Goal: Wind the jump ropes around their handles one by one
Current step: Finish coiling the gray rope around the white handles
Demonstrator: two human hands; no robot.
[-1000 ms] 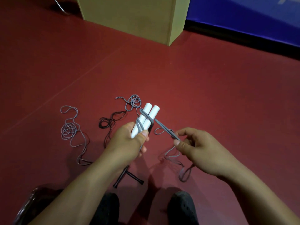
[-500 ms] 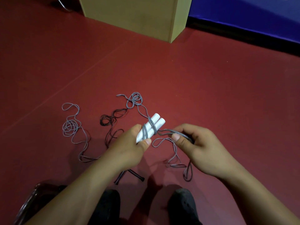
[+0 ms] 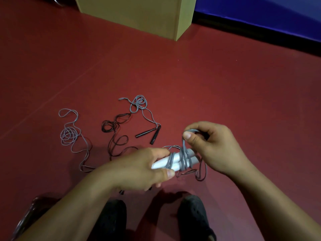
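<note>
My left hand [image 3: 139,168] grips two white handles [image 3: 173,162] held side by side, pointing right. Grey rope [image 3: 184,158] is wound around them in several turns. My right hand [image 3: 211,145] pinches a doubled length of that grey rope just above the handles' right end; a slack loop hangs below onto the floor. A second rope with black handles [image 3: 151,134] and a grey cord lies on the floor behind. A dark cord [image 3: 112,126] and another grey cord [image 3: 69,134] lie in loose coils to the left.
The red floor [image 3: 191,75] stretches ahead. A yellow-green box [image 3: 139,13] stands at the back, a blue mat [image 3: 269,16] at the back right. Two black shoes [image 3: 194,216] are at the bottom. A dark object [image 3: 29,214] sits at the bottom left.
The handles have turned from pointing up-forward to lying sideways. My right hand has swung up and over them with the grey rope, adding turns. The black handles are now uncovered on the floor.
</note>
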